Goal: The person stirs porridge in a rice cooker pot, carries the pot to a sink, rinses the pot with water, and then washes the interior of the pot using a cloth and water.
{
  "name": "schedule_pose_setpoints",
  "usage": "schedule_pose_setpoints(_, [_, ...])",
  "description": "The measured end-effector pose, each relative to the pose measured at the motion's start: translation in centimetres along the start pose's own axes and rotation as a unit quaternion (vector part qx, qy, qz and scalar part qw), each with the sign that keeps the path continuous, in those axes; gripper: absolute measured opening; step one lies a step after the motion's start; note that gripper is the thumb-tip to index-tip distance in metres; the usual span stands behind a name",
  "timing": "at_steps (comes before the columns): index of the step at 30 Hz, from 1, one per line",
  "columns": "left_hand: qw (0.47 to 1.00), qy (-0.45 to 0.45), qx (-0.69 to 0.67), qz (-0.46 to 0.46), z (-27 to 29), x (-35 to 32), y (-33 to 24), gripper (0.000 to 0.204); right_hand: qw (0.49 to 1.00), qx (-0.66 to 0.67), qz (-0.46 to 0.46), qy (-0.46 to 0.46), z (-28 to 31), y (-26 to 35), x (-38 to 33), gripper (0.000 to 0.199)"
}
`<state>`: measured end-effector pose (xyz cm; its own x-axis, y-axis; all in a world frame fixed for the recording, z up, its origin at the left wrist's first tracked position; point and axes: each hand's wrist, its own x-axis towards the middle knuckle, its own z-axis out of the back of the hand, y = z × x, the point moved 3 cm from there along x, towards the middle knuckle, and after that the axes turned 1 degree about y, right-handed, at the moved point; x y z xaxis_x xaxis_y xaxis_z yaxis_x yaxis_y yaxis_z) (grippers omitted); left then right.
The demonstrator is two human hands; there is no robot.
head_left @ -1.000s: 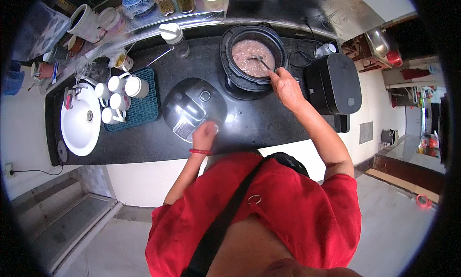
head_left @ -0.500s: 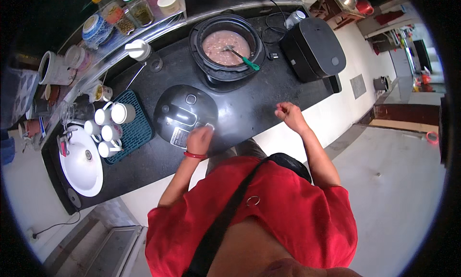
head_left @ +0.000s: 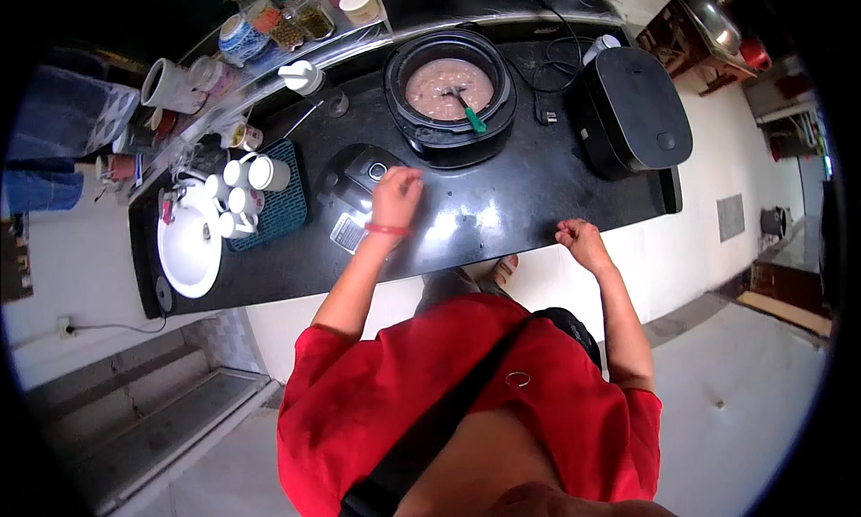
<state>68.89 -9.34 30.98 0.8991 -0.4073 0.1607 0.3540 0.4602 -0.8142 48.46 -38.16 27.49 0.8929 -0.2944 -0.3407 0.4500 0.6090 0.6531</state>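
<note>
My left hand (head_left: 397, 197), with a red bangle (head_left: 388, 229) at the wrist, is over the right part of a dark round lid (head_left: 339, 178) on the counter and hides some of it. Its fingers curl inward, and nothing shows in them. Near the counter's front edge hangs my right hand (head_left: 585, 244), fingers drawn together, nothing visible in them. Beyond both hands stands an open black cooker pot (head_left: 448, 143) holding a pinkish porridge (head_left: 439, 82). A green-handled ladle or spoon (head_left: 473, 117) rests in it.
A black box-shaped appliance (head_left: 635, 113) stands at the right, near a cable with a plug (head_left: 546, 117). To the left, several white mugs (head_left: 267, 173) sit on a teal drying mat (head_left: 291, 214) beside a white sink (head_left: 204, 270). Jars (head_left: 309, 17) line the back shelf.
My left hand has moved from the lid's near edge toward its far right side. My right hand has come a little lower and nearer the counter edge. The whole view has shifted.
</note>
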Motion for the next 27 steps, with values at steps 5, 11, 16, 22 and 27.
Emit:
schedule_pose_setpoints(5, [0.988, -0.039, -0.100, 0.115, 0.5, 2.6, -0.7, 0.014, 0.996, 0.068, 0.049, 0.025, 2.0, 2.2, 5.2, 0.022])
schedule_pose_setpoints(11, [0.950, -0.014, -0.219, 0.223, 1.1, 8.5, 2.0, 0.021, 0.946, 0.319, 0.053, 0.032, 3.3, 8.5, 14.2, 0.028])
schedule_pose_setpoints(16, [0.943, 0.025, -0.168, 0.285, 0.8, 13.6, 3.4, 0.018, 0.982, 0.115, 0.053, -0.137, 4.5, 12.4, 22.3, 0.033])
schedule_pose_setpoints(22, [0.982, -0.014, 0.173, 0.077, 0.3, 16.3, 4.8, 0.024, 0.987, -0.044, 0.002, -0.155, 4.7, 15.2, 23.4, 0.034])
schedule_pose_setpoints(27, [0.963, -0.038, 0.234, 0.127, -0.1, 17.1, 2.7, 0.022, 0.985, -0.072, -0.022, -0.157, 4.3, 15.5, 23.8, 0.033])
